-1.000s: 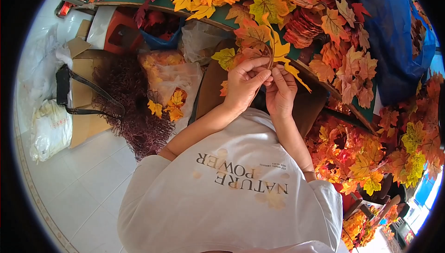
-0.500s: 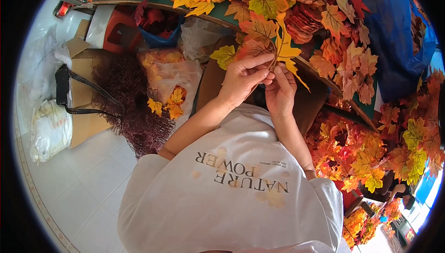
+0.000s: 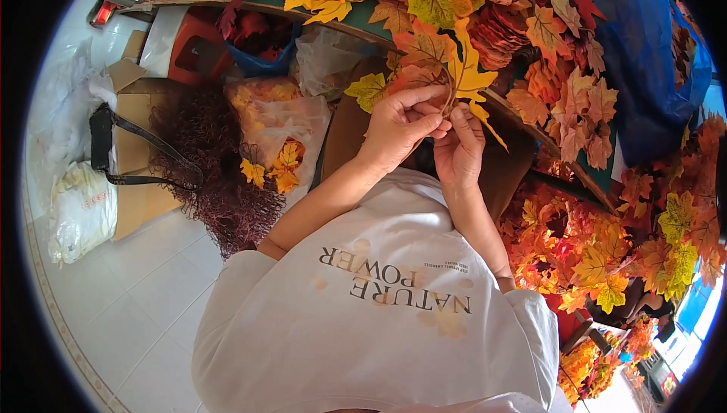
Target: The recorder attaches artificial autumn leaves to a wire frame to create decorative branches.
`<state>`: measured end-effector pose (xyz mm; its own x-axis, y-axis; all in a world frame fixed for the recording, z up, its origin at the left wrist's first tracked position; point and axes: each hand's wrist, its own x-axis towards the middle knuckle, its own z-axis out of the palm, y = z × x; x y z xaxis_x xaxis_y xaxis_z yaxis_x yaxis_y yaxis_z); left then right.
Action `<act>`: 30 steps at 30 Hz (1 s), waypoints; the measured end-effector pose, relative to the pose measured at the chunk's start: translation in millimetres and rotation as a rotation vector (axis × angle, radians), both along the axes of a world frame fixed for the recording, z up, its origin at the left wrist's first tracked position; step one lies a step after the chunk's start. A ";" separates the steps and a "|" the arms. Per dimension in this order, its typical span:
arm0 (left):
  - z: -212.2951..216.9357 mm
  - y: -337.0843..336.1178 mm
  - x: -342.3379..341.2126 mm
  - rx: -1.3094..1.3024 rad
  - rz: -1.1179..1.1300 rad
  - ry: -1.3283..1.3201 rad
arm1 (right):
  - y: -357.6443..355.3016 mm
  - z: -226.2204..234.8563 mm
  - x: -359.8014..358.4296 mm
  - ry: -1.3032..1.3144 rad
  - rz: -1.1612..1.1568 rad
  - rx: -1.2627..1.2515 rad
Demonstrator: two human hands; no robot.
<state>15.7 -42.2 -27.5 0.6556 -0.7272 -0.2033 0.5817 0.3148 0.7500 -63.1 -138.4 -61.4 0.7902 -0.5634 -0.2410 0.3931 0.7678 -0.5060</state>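
My left hand (image 3: 395,127) pinches a thin brown stem (image 3: 448,101) at the near edge of the table. Close beside it, my right hand (image 3: 460,148) has its thumb and fingers closed on the lower end of the same stem. A yellow artificial maple leaf (image 3: 470,72) stands up from the stem, one lobe hanging past my right fingers. Just beyond my left fingers are orange artificial leaves (image 3: 424,46) and a yellow-green leaf (image 3: 366,92); I cannot tell whether they join the held stem.
Loose and stacked artificial leaves (image 3: 496,38) cover the green table (image 3: 363,15). A blue plastic bag (image 3: 644,57) stands at the right, above leaf garlands (image 3: 575,250). On the left are a dark purple tangle (image 3: 216,163), a cardboard box (image 3: 136,201) and a clear bag of leaves (image 3: 273,121).
Both hands stay on the stem and shift only slightly. The yellow leaf has tilted a little to the right. A person's arm at the far lower right is no longer clearly seen.
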 end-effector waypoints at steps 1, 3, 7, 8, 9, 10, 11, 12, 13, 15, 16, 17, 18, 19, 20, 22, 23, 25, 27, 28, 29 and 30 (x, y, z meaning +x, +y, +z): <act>0.0 -0.1 -0.2 0.005 0.001 0.000 | -0.3 -0.4 0.0 -0.010 0.010 -0.012; -1.0 -0.5 -0.4 0.011 0.001 -0.001 | 0.0 -0.4 0.2 0.009 -0.019 -0.005; -4.2 -1.0 -0.8 0.016 -0.004 0.014 | -0.1 1.0 0.6 0.033 -0.051 -0.005; -4.6 -1.0 -1.0 0.012 -0.002 0.011 | -0.1 -0.6 0.4 0.034 -0.052 -0.003; -5.3 -1.5 -1.4 0.013 -0.003 0.012 | -0.7 -2.4 0.9 0.028 -0.052 -0.005; -6.2 -1.8 -1.9 0.016 0.003 0.014 | -1.2 -3.8 0.9 0.021 -0.051 -0.007; -7.0 -2.2 -2.4 0.019 0.009 0.017 | -1.7 -4.8 0.3 0.022 -0.052 -0.006; -7.8 -2.4 -2.4 0.021 0.009 0.018 | -1.7 -4.1 0.5 0.029 -0.054 -0.011; -8.6 -2.8 -2.2 0.030 0.010 0.013 | -1.5 -3.4 0.6 0.036 -0.057 -0.015; -9.6 -3.4 -2.0 0.042 0.008 0.011 | -0.7 -2.9 1.2 0.037 -0.055 -0.014; -9.2 -3.9 -1.8 0.041 0.007 0.003 | -0.3 -2.3 1.2 0.038 -0.054 -0.015; -8.5 -4.2 -1.9 0.040 0.007 -0.005 | -0.9 -0.8 0.5 0.040 -0.056 -0.012; -7.8 -4.0 -2.2 0.044 0.005 -0.003 | -2.0 1.8 -0.2 0.039 -0.021 0.044; -6.7 -3.8 -2.6 0.047 0.010 0.010 | -2.6 3.8 -1.0 0.037 0.013 0.099; -5.5 -3.5 -3.1 0.049 0.015 0.023 | -2.6 4.6 -1.6 0.039 0.011 0.103; -2.2 -3.2 -5.0 0.056 0.013 0.031 | -2.3 4.9 -3.8 0.040 0.062 0.163; -1.3 -2.9 -6.2 0.060 0.015 0.037 | -1.8 4.4 -5.1 0.040 0.058 0.166; -0.3 -2.8 -7.6 0.058 0.016 0.034 | -0.7 4.9 -6.3 0.044 0.056 0.173; 0.4 -2.0 -9.7 0.054 0.018 0.030 | 0.1 8.2 -7.6 0.033 0.070 0.172; 0.7 -1.5 -10.8 0.053 0.021 0.028 | 0.3 9.3 -8.2 0.022 0.087 0.170; 0.9 -1.0 -11.9 0.052 0.023 0.026 | -0.1 9.1 -9.1 0.021 0.085 0.170; 1.2 -0.5 -13.1 0.052 0.021 0.024 | -0.4 9.5 -10.0 0.007 0.105 0.153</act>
<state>2.6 -42.6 -26.3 0.6652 -0.7011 -0.2569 0.5937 0.2880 0.7514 -73.0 -138.8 -51.9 0.8406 -0.4345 -0.3234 0.3039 0.8726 -0.3825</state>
